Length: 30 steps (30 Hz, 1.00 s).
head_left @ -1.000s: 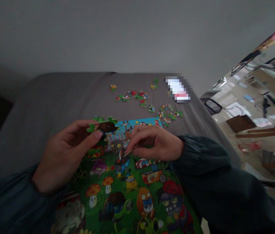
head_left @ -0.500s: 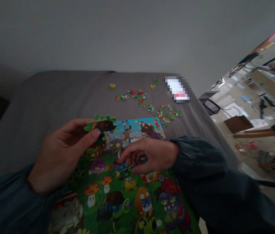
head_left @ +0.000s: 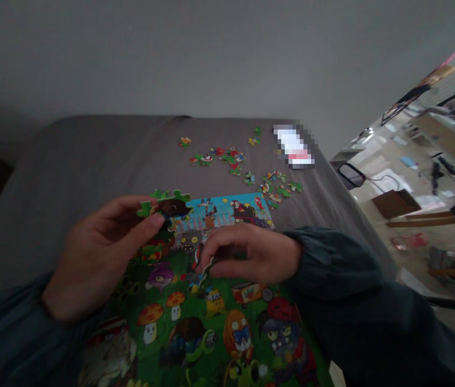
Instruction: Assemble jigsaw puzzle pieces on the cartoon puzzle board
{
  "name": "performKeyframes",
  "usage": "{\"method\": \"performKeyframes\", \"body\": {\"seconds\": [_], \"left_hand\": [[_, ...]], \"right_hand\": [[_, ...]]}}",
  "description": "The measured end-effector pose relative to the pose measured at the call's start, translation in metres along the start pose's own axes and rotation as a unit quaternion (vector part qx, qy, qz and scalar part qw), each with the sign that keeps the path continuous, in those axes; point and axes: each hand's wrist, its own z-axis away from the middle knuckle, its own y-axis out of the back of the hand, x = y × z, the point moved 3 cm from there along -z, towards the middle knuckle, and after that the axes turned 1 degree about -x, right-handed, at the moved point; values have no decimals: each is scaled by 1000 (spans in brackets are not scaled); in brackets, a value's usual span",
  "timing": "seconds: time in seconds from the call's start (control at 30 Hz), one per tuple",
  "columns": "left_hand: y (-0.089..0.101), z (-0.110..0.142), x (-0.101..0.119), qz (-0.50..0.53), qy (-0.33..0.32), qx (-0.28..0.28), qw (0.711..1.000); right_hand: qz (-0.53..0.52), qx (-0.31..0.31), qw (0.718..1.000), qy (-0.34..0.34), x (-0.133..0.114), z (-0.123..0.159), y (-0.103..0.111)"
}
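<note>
A colourful jigsaw puzzle (head_left: pixel 195 306) with cartoon plants and zombies lies in front of me, largely joined together. At its upper left edge my left hand (head_left: pixel 102 242) pinches a joined cluster of brown and green puzzle pieces (head_left: pixel 173 207) between thumb and fingers. My right hand (head_left: pixel 247 252) hovers over the middle of the puzzle. Its thumb and forefinger grip a single puzzle piece (head_left: pixel 207 271), which is tilted so that its pale edge faces me. The picture on that piece is hard to make out.
Several loose puzzle pieces (head_left: pixel 219 156) are scattered on the grey cloth (head_left: pixel 110 156) beyond the puzzle, with more pieces (head_left: pixel 277 185) at its upper right. A blurred-out phone (head_left: pixel 294 145) lies near the far right corner. On the floor at right is a cardboard box (head_left: pixel 396 206).
My right hand has lifted and tipped the piece up on edge, its fingers closing together. The left hand keeps its hold with barely any movement.
</note>
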Motion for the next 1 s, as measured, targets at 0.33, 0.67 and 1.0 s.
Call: {"method": "performKeyframes", "body": {"seconds": [0.33, 0.67, 1.0], "left_hand": [[-8, 3, 5, -30, -16, -21, 999], [-17, 8, 12, -49, -46, -32, 997], [-21, 8, 8, -74, -53, -41, 995]], "right_hand": [[22, 108, 994, 19, 6, -2, 10], [19, 168, 986, -1, 17, -7, 8], [-121, 231, 965, -15, 31, -12, 2]]}}
